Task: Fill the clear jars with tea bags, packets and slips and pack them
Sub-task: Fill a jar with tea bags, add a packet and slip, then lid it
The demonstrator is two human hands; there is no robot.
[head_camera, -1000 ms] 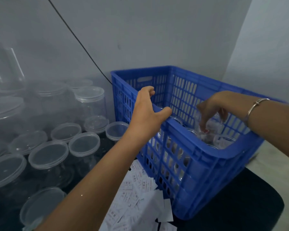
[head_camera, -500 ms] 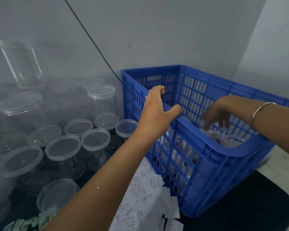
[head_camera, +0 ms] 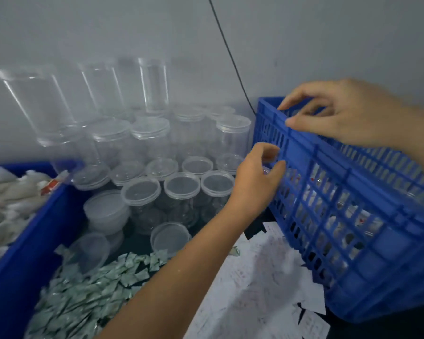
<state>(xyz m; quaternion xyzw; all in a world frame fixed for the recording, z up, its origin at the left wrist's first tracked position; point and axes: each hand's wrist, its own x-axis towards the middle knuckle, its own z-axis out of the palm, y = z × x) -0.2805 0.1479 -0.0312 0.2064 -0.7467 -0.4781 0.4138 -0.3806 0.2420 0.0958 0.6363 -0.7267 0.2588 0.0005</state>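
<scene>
Right grip (head_camera: 348,113) pinched the top rim of the blue crate (head_camera: 301,152), thumb outside and fingers over the edge. Left grip (head_camera: 255,184) was half-curled beside the crate's slotted wall; whether it held anything could not be told. Clear jars (head_camera: 181,185) stood left of the crate under smooth round lids. They looked light, thin-walled and slippery, probably best taken around the body. Paper slips (head_camera: 262,277) lay at the crate's foot, crinkly packets (head_camera: 83,302) further left.
</scene>
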